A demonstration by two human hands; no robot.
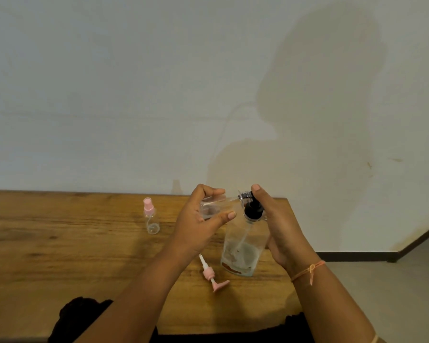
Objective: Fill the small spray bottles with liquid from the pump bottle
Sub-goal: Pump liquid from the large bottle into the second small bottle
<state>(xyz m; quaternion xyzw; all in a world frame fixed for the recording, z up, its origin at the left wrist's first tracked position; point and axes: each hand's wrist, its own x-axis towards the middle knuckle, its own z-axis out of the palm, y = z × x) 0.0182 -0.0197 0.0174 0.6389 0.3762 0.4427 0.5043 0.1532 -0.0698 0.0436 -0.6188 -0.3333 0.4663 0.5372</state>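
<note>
My left hand [203, 219] grips a small clear bottle [214, 206] tilted on its side, its open neck pointing right at the silver nozzle of the pump. The clear pump bottle [243, 246] stands on the wooden table [72, 243], with a black pump head [252, 209] and a little liquid at the bottom. My right hand [280, 224] wraps around the pump bottle from the right, the thumb on top of the pump head. A second small spray bottle [151, 216] with a pink sprayer stands upright to the left.
A loose pink pump top [212, 274] with a white tube lies on the table near the front, left of the pump bottle. The table's right edge runs just past my right hand. A pale wall rises behind the table.
</note>
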